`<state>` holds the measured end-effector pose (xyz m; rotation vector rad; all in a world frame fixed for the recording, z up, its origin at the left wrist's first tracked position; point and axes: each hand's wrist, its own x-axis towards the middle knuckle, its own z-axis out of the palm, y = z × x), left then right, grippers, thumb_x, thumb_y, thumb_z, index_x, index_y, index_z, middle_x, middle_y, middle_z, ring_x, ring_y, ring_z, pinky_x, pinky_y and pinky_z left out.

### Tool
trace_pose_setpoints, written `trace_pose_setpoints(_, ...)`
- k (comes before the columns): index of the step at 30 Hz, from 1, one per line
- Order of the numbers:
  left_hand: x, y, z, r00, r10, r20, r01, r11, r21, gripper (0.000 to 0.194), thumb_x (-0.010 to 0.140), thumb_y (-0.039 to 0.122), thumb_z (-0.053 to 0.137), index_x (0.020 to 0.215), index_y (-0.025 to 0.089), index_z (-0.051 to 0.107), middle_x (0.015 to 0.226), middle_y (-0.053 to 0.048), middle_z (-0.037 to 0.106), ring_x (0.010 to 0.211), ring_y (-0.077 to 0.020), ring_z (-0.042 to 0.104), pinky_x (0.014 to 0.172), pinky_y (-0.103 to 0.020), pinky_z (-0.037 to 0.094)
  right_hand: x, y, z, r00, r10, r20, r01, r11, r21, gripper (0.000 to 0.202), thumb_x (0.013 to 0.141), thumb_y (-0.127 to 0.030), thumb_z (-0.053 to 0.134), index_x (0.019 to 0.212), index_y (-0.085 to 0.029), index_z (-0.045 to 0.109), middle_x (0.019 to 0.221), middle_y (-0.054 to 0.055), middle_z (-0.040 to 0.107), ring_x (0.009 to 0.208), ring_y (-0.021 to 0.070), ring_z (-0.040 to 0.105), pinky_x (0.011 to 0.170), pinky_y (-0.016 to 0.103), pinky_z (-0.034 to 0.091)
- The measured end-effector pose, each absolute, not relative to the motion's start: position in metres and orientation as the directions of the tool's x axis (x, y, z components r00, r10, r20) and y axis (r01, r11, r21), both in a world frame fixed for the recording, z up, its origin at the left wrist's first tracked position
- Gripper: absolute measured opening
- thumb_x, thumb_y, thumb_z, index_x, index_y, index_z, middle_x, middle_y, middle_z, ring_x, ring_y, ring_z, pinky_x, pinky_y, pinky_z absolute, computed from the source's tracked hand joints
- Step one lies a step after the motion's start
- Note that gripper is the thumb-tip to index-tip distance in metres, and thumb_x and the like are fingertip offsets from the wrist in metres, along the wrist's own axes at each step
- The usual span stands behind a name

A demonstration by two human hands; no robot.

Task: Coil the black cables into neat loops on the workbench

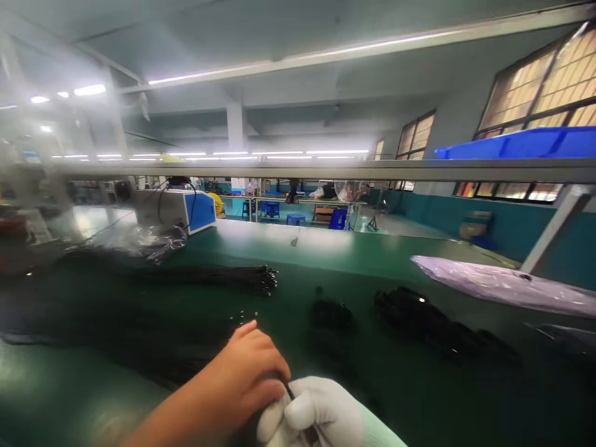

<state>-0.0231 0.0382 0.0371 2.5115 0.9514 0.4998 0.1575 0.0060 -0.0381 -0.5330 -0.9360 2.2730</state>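
Note:
My left hand [254,369] is bare and curled, its thumb and fingers closed at the near edge of the green worktop [279,248]. Against it sits my right hand [328,410], in a white glove, with thumb and fingers pinched. A thin black cable [289,390] shows between the two hands, gripped by both; the rest of it is hidden behind fingers. Just beyond my left hand lie black cables [139,338] with small shiny ends. Farther back, a bundle of black cables [223,278] points its metallic tips to the right.
Dark coiled pieces [428,323] and a smaller dark heap [331,315] lie to the right. Behind them is a pinkish plastic-wrapped package [503,285]. Crumpled clear plastic [153,242] rests near a grey-and-blue machine [162,208]. A blue bin [521,144] sits on the overhead rail [326,169].

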Motion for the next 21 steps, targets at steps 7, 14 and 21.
trace_pose_setpoints(7, 0.002, 0.036, 0.039, 0.749, 0.631, 0.202, 0.445, -0.704, 0.554, 0.015, 0.086, 0.012, 0.06, 0.076, 0.021, 0.066, 0.079, 0.004, 0.06, 0.085, -0.0128, 0.053, 0.1, -0.032, 0.03, 0.161, 0.003, -0.023, -0.74, 0.647, 0.185, -0.228, 0.017, -0.973, 0.019, 0.077, -0.018, 0.058, 0.086, -0.006, 0.069, 0.093, 0.012, 0.066, 0.094, 0.0205, 0.06, 0.086, 0.034, 0.043)
trace_pose_setpoints(14, 0.008, 0.05, 0.004, 0.702, 0.645, 0.301, 0.459, -0.733, 0.502, 0.022, 0.093, 0.022, 0.046, 0.09, 0.026, 0.067, 0.091, 0.0, 0.063, 0.09, -0.0161, 0.056, 0.083, -0.027, 0.043, 0.176, 0.004, -0.038, -0.672, 0.723, 0.161, -0.457, -0.235, -0.858, 0.023, 0.074, -0.019, 0.056, 0.08, -0.003, 0.071, 0.074, 0.008, 0.069, 0.068, 0.0126, 0.062, 0.061, 0.021, 0.044)
trace_pose_setpoints(21, -0.044, 0.078, -0.071, 0.499, 0.644, 0.579, 0.769, -0.637, 0.046, 0.023, 0.094, 0.034, 0.046, 0.096, 0.029, 0.067, 0.091, -0.001, 0.072, 0.08, -0.0215, 0.067, 0.072, -0.032, 0.052, 0.212, 0.007, -0.011, -0.597, 0.731, 0.332, -0.771, -0.409, -0.488, 0.033, 0.086, -0.042, 0.058, 0.111, -0.021, 0.061, 0.091, -0.001, 0.069, 0.088, 0.0184, 0.068, 0.077, 0.034, 0.05)
